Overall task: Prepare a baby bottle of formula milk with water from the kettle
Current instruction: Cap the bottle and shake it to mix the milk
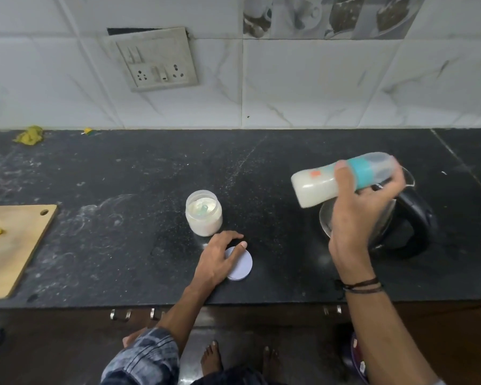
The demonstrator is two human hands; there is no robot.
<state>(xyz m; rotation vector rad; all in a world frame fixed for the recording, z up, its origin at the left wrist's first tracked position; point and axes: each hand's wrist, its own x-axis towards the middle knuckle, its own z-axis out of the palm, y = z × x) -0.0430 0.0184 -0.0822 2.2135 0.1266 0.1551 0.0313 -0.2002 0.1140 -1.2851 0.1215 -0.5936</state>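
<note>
My right hand (364, 207) grips a baby bottle (317, 186) by its teal collar, holding it tilted almost on its side above the kettle (411, 229); white milk fills the bottle's lower body and a clear cap covers the top. The steel kettle with a black handle stands on the right of the counter. An open clear jar of white formula powder (203, 216), with a scoop inside, stands mid-counter. Just in front of it lies the jar's round pale lid (242, 265), and my left hand (218, 259) rests on it with the fingers laid over its top.
A black stone counter (122, 190) runs across the view. A wooden cutting board (11, 245) with a yellow scrap lies at the left edge. A yellow cloth (29, 136) sits by the tiled wall, and a socket plate (156, 62) is on the wall above.
</note>
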